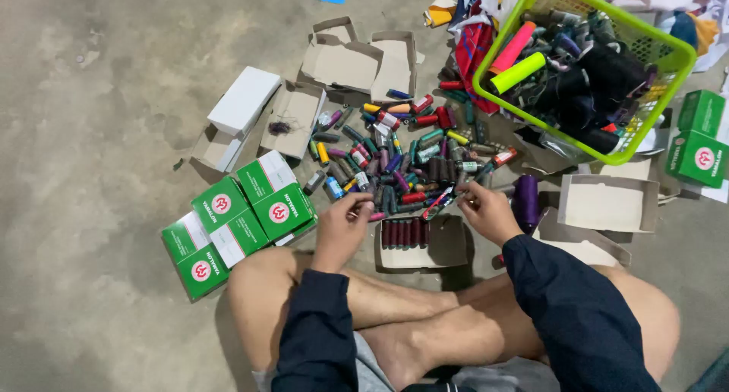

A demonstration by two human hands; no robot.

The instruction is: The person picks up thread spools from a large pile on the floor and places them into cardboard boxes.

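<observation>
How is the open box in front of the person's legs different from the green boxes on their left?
The open box is plain brown, lidless, showing a row of dark red spools. The green boxes are closed, printed, and clustered together. Both kinds are small cardboard cartons lying on the concrete floor.

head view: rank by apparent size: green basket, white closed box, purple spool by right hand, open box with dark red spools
1. green basket, clearly largest
2. white closed box and open box with dark red spools: look much alike, no ranking
3. purple spool, smallest

The open box sits nearer the camera, so its size may be flattered.
</observation>
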